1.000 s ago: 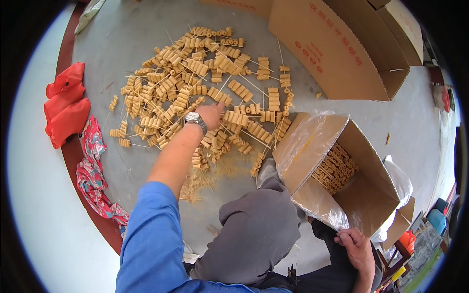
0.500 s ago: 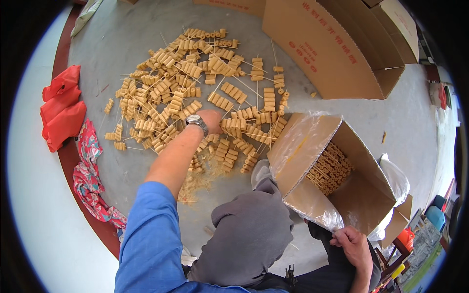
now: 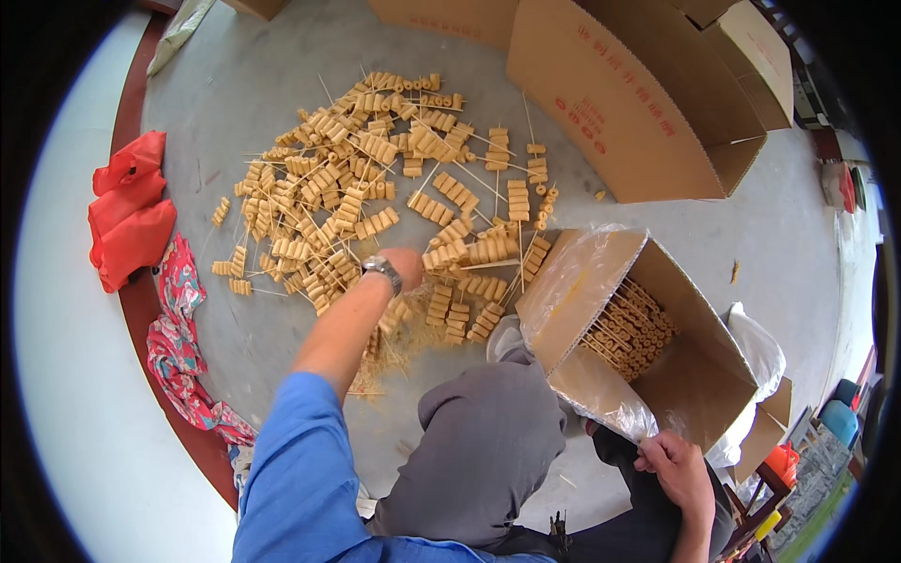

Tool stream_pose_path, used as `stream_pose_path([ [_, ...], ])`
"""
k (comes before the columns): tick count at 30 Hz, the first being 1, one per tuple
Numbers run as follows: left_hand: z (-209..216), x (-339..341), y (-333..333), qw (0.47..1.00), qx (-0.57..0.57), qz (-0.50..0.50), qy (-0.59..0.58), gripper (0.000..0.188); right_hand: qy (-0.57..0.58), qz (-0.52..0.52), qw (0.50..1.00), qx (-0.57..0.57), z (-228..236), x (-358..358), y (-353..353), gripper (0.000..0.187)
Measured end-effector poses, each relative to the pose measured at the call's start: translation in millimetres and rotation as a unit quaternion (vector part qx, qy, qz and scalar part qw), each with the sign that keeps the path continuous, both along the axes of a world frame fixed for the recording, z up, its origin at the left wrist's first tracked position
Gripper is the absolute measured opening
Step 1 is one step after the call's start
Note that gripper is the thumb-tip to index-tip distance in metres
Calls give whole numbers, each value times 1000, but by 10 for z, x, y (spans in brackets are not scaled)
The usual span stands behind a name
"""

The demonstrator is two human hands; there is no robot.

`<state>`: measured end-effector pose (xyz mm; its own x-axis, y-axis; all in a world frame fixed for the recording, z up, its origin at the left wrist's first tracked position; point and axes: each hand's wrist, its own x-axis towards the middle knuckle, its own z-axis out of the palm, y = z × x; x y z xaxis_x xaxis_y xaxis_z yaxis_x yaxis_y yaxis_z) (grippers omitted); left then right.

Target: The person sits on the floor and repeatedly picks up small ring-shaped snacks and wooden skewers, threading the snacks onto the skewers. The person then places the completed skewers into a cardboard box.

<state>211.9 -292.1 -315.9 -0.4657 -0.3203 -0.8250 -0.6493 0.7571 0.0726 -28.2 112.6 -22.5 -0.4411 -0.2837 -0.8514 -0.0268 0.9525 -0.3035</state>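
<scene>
Blue sleeve (image 3: 300, 469) on the L arm is closest, w/ a bent grey knee (image 3: 488, 422) next to it. Low on the R, the R hand (image 3: 680, 474) has thumb and finger pinched on the clear plastic liner (image 3: 619, 403) at the near corner of a brown box (image 3: 699, 338), prob. so the plastic won't slip down. Inside, packed rolls (image 3: 633, 328) lie in tight rows, maybe b/c neat rows fit more. The box sits between the knee and the pile's R side, prob. to save a long stretch. Farther up, the L hand (image 3: 405, 267), w/ a silver watch (image 3: 382, 270) on the wrist, is down at the near part of the loose pile of tan rolls on thin sticks (image 3: 349, 206); its fingertips are hidden, so can't tell if it's got any. The pile is spread on the grey floor (image 3: 798, 244), sticks every which way. Red cloth (image 3: 131, 220) and flowery cloth (image 3: 174, 342) lie off L. Farthest, a big open box (image 3: 619, 103) stands past the pile, prob. there to be out of the way.
</scene>
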Motion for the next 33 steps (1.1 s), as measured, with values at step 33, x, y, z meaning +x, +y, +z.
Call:
stream_pose_path([
  [33,3236,1762,309,871,144,365,296,32,-120,216,856,-455,1038,2087,-1275,30],
])
